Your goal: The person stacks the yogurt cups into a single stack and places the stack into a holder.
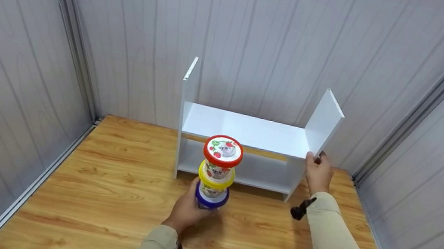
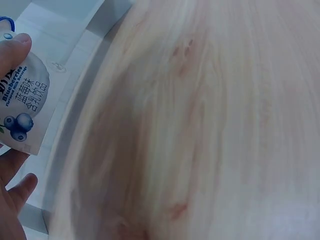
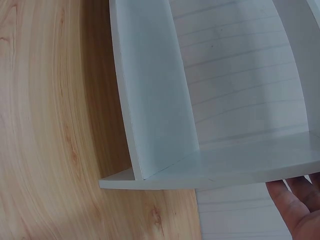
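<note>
My left hand [image 1: 186,210] grips the blue-lidded cup [image 1: 211,202] at the bottom of a stack of three, in front of the shelf. On it stand a yellow-lidded cup [image 1: 215,179] and, topmost, a red-lidded cup [image 1: 223,150] with strawberries on its lid. In the left wrist view a blueberry label [image 2: 25,100] shows on the held cup, thumb above and fingers below. My right hand [image 1: 320,173] holds the right side panel of the white two-tier shelf [image 1: 247,130], thumb at its front edge. The right wrist view shows fingers [image 3: 287,200] against the panel's outer face.
The shelf stands on a wood-grain table [image 1: 107,195], close to the back wall [image 1: 268,40]. Pale panelled walls with metal corner strips [image 1: 72,29] enclose the table on the left, back and right. Each wrist carries a small black device [image 1: 299,210].
</note>
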`<state>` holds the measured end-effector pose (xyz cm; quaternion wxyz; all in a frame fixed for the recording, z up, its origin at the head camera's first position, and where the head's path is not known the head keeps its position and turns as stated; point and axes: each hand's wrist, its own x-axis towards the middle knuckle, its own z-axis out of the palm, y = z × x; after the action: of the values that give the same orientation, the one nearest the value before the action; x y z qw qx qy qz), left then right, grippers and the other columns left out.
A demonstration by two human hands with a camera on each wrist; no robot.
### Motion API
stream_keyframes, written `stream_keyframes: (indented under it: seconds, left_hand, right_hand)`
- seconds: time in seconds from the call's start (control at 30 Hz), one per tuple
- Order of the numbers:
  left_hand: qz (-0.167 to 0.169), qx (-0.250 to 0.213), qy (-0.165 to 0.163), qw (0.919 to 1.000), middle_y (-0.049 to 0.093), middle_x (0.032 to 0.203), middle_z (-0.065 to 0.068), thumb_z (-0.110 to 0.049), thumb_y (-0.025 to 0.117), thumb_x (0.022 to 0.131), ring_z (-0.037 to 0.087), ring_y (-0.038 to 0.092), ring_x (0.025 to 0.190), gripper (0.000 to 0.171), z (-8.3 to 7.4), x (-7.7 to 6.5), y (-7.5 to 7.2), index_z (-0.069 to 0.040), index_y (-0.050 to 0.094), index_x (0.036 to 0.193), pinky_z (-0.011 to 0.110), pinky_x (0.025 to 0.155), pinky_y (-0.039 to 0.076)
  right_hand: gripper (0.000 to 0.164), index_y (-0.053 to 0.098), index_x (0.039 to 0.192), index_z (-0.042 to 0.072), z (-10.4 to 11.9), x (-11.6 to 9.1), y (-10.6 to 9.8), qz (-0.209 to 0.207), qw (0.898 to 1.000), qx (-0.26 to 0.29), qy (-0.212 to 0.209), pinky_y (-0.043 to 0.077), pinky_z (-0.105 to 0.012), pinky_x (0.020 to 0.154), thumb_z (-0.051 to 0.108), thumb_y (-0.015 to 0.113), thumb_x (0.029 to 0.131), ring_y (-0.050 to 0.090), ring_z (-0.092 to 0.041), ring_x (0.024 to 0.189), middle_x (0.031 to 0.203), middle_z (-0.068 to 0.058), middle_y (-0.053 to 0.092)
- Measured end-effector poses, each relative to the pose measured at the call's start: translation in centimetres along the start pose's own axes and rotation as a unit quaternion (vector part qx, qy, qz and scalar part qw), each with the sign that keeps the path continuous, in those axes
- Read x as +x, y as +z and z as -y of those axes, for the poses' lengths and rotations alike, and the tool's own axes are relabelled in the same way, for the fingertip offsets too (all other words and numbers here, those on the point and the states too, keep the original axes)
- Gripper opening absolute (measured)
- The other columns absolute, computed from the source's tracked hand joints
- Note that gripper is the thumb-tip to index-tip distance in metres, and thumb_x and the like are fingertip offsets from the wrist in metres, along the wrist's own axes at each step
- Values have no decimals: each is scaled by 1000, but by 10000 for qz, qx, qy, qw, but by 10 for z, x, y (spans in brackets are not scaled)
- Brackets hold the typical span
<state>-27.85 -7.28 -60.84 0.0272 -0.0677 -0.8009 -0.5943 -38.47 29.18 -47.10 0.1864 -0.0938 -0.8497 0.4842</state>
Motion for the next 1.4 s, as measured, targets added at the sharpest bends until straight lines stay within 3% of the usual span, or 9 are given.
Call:
stream_keyframes:
  seconds: [0.3,0.47,0.73,0.93,1.13,1.4]
  left_hand:
    - [80,126,148,9998,54,144,-4,-37,95,67,25,52,133,112,-12,4,-5,-42,25,154,56,113,38]
    - [169,173,228,9994,54,145,-1,-39,94,68,27,52,132,115,-22,9,-9,-40,22,157,58,113,38]
    - [315,114,109,9994,53,146,-3,-43,95,66,26,52,133,116,-35,14,-14,-45,21,156,58,112,39]
    - [303,175,401,9986,53,146,-5,-46,93,68,24,52,133,112,-41,15,-18,-46,22,155,56,112,39]
    - [250,306,647,9971,54,145,-4,-46,92,69,23,53,132,112,-51,20,-25,-40,23,156,54,111,42]
    - [336,14,502,9982,52,147,-5,-46,94,66,24,51,134,116,-70,28,-30,-44,22,156,56,111,41]
  right_hand:
    - [58,48,147,4,-1,-1,3,61,9999,19,84,50,-49,97,42,49,103,57,-35,116,133,-24,58]
    - [58,49,146,3,0,0,4,50,9999,-43,133,50,-49,97,42,49,103,57,-36,116,133,-24,58]
    - [58,47,148,3,0,1,4,62,9999,7,113,50,-49,97,41,49,104,57,-36,115,133,-25,58]
    - [58,48,147,2,-4,-2,5,-4,10000,7,15,51,-47,93,40,49,104,58,-35,110,128,-25,60]
    - [52,55,139,2,-3,-2,5,-124,9999,-53,-109,51,-47,93,39,50,103,58,-35,111,126,-24,61]
    - [50,57,133,0,0,0,2,-120,9999,-68,-105,50,-46,92,40,49,104,58,-34,107,123,-24,62]
